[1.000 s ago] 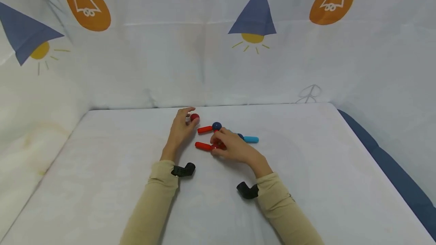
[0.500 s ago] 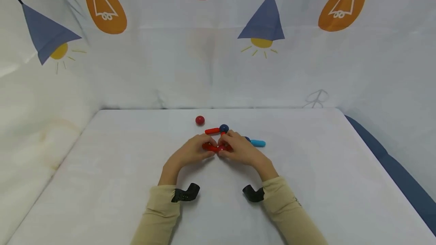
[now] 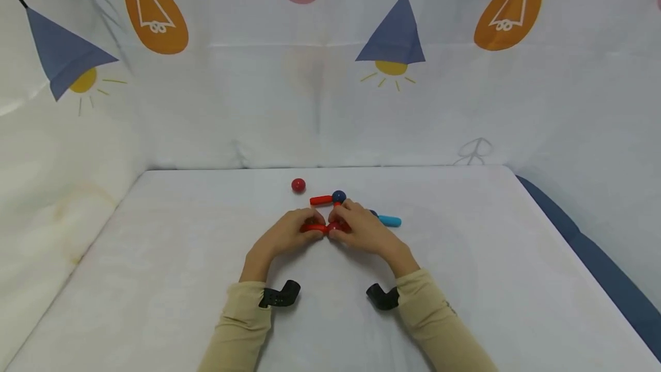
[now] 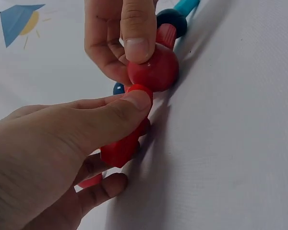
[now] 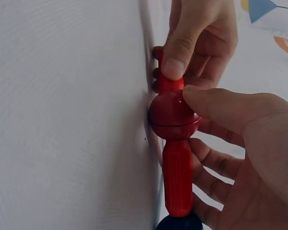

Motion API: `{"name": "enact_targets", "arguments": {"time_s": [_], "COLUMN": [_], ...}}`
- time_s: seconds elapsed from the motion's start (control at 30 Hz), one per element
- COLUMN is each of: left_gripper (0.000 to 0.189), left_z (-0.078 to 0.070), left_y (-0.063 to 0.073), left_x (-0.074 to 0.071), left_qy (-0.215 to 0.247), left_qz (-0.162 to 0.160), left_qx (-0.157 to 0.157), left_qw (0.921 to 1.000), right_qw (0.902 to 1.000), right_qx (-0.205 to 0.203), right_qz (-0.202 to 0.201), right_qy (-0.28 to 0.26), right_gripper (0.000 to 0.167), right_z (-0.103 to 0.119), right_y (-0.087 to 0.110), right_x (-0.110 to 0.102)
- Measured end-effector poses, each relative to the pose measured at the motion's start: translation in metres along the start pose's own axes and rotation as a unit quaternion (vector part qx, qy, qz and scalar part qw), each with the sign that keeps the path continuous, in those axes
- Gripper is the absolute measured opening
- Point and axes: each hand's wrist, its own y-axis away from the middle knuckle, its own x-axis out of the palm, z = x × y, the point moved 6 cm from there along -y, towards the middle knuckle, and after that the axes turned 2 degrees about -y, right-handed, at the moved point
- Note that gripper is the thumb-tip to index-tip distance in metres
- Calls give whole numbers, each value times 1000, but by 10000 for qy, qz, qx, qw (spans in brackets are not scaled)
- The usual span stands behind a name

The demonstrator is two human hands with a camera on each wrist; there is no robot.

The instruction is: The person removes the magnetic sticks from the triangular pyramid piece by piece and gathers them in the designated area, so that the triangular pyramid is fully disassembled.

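Observation:
My left hand (image 3: 290,233) pinches a red rod (image 4: 122,143) between thumb and fingers. My right hand (image 3: 368,234) grips a red ball (image 5: 170,112) at the rod's end. In the right wrist view, a second red rod (image 5: 177,177) runs from this ball's other side to a dark blue ball (image 5: 180,223). A light blue rod (image 3: 389,221) sticks out beyond my right hand. Just behind the hands lies another dark blue ball (image 3: 338,196) with a red rod (image 3: 321,200) on its left; fingers partly hide how it joins the rest.
A loose red ball (image 3: 298,185) lies farther back on the white table (image 3: 181,257). Behind the table hangs a white cloth (image 3: 248,108) printed with lamps and bulbs. A dark blue shape (image 3: 594,245) borders the table's right side.
My left hand has come away from the loose red ball, leaving it at the back, and now pinches the front red rod. My right hand stays at the joined red ball.

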Motion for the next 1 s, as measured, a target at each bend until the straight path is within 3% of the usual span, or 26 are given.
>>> {"name": "enact_targets", "arguments": {"time_s": [0.27,0.4,0.57,0.7,0.87,1.0], "left_gripper": [15,15,18,21,21,21], "left_z": [-9,-8,7,20,30,37], "left_y": [4,6,14,19,21,23], "left_x": [-2,-8,-21,-27,-33,-39], "left_qy": [-242,-449,-622,-705,-1051,-1213], "left_qz": [370,304,-204,-501,-1070,-1551], "left_qx": [353,304,-325,-878,-1287,-1557], "left_qw": [9984,9981,9973,9924,9803,9680], "right_qw": [9995,9993,9987,9978,9975,9964], "right_qx": [-2,98,273,379,421,233], "right_qz": [283,318,378,504,541,731], "right_qy": [-131,-154,-195,-222,-193,-361], "right_gripper": [23,23,23,24,23,22], "right_z": [3,1,-1,-2,-3,-1], "right_y": [1,2,4,7,8,10], "right_x": [1,-1,-2,2,-1,-8]}}
